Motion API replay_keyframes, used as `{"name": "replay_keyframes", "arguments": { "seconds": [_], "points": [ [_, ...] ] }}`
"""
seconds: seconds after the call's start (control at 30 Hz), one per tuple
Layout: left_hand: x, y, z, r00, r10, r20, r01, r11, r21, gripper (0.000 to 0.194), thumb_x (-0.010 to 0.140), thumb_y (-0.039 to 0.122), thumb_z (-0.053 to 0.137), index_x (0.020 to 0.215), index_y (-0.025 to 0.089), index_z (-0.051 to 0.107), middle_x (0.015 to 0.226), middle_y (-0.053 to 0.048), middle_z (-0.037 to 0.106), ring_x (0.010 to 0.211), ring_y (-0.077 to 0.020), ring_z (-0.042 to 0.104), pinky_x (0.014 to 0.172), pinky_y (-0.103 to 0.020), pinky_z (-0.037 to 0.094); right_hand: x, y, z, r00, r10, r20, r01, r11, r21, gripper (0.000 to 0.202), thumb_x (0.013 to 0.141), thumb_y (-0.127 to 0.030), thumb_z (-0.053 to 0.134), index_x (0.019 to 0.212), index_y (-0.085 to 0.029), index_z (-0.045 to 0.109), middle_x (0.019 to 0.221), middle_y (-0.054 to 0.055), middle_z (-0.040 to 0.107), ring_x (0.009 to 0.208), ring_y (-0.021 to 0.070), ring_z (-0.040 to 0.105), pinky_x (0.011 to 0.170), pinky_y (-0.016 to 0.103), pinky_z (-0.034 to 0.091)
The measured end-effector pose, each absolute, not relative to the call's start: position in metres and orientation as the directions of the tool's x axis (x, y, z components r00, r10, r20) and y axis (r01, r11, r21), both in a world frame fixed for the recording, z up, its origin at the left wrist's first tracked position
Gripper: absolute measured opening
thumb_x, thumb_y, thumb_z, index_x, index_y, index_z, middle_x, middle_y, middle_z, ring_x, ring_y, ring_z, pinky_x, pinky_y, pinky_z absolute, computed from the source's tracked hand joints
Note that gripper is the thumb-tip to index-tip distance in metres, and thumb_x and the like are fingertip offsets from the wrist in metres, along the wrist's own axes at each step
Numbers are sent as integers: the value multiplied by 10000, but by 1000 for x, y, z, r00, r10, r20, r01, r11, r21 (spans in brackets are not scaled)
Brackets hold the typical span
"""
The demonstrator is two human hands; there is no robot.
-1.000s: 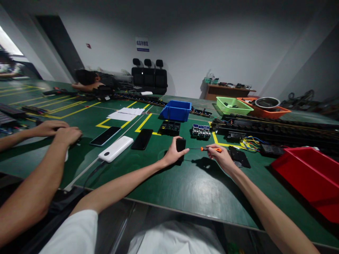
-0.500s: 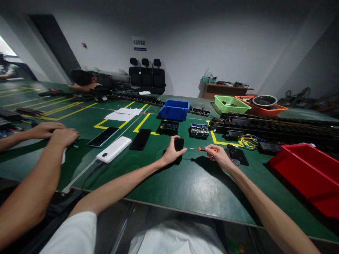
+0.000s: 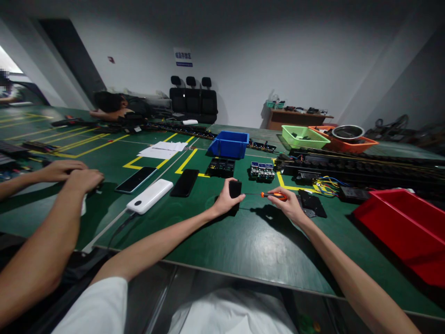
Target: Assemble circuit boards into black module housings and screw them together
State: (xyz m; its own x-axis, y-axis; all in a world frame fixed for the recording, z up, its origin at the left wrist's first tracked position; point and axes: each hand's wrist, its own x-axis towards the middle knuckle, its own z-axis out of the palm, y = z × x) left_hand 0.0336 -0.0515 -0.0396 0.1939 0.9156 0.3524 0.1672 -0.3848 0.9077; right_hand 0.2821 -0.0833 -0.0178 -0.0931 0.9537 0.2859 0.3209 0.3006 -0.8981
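My left hand (image 3: pixel 226 200) is closed around a small black box-shaped part (image 3: pixel 235 189), held upright just over the green table. Between the fingers and thumb of my right hand (image 3: pixel 285 204) is the orange and black handle of a screwdriver (image 3: pixel 274 195). Its thin shaft points left, and the tip reaches the right side of the black part near my left thumb. Whether the tip sits in a screw is too small to make out. Flat black pieces (image 3: pixel 313 204) lie beside my right wrist. Behind my hands are a black module (image 3: pixel 221 167) and a module with blue-topped units (image 3: pixel 262 171).
A white power bank (image 3: pixel 149 196) and two phones lie left. A co-worker's hands (image 3: pixel 78 176) rest at far left. A blue bin (image 3: pixel 229 144) stands behind, a red bin (image 3: pixel 403 232) at right. Long black assemblies with loose wires (image 3: pixel 327 184) run along the right rear.
The fingers of my right hand have shifted on the screwdriver handle, and more of the handle shows now. My left hand and the black part stay in place.
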Motion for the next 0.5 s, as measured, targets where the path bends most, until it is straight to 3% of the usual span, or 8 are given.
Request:
{"name": "replay_keyframes", "arguments": {
  "seconds": [0.1,0.27,0.33,0.5],
  "points": [
    [34,-51,-40,202,916,346,168,-381,909,572,710,365,689,1176,223,389,901,0,468,735,-111,485,658,-245,438,281,-83,-18,-75,970,230,235,242,-942,363,713,-504,697,864,-178,649,645,-7,561,558,111,462,519,241,355],
    [34,-51,-42,196,901,388,180,-422,889,560,710,352,690,1168,221,396,913,0,470,765,-116,484,700,-255,437,279,-81,-18,-129,992,12,-55,5,-998,418,798,-575,563,920,-183,639,683,19,590,584,126,514,512,240,386],
    [33,-50,-42,197,901,385,182,-420,889,555,710,348,689,1164,219,397,905,2,470,768,-116,485,713,-259,436,279,-80,-20,-118,993,-16,-32,-20,-999,421,790,-589,565,871,-181,631,614,1,565,533,118,496,482,234,365],
    [33,-48,-43,194,910,368,185,-402,897,560,707,339,689,1167,213,395,881,5,469,744,-114,488,695,-263,439,281,-79,-23,-116,992,42,209,65,-976,428,763,-589,605,672,-171,582,462,-46,434,413,80,350,413,231,222]
  ]
}}
